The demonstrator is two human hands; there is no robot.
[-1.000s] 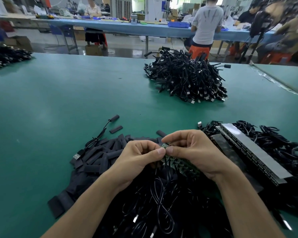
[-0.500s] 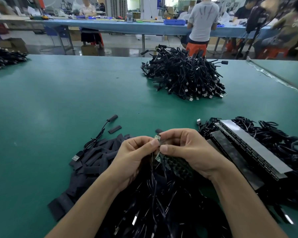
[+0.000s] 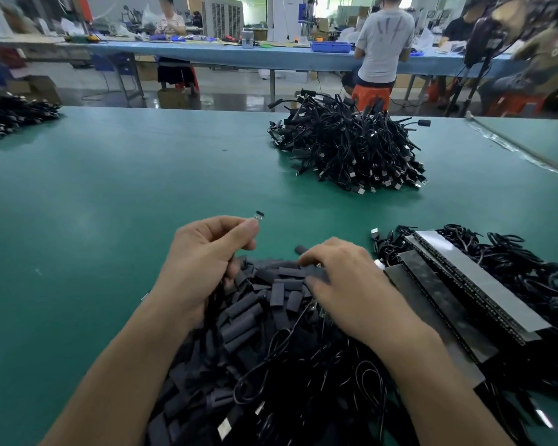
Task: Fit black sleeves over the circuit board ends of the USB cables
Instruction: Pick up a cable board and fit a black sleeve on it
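My left hand (image 3: pixel 207 262) grips a black USB cable, and its small circuit board end (image 3: pixel 259 215) sticks out above my thumb and forefinger. The cable trails down from my fist into the heap. My right hand (image 3: pixel 342 284) lies palm down on the pile of flat black sleeves (image 3: pixel 264 294), its fingertips among the sleeves at the pile's far edge; its thumb is hidden. One rounded sleeve (image 3: pixel 300 250) lies just beyond my right forefinger. Loose cables (image 3: pixel 303 381) are tangled between my forearms.
A big heap of cables (image 3: pixel 345 149) sits at mid table, another (image 3: pixel 10 117) at the far left. Long dark board strips (image 3: pixel 474 284) lie on cables at my right. Bare green table (image 3: pixel 94 220) lies left. People work at benches beyond.
My hands have come apart. The left one lifted the cable's board end up and to the left. The right one let go and dropped onto the sleeve pile.
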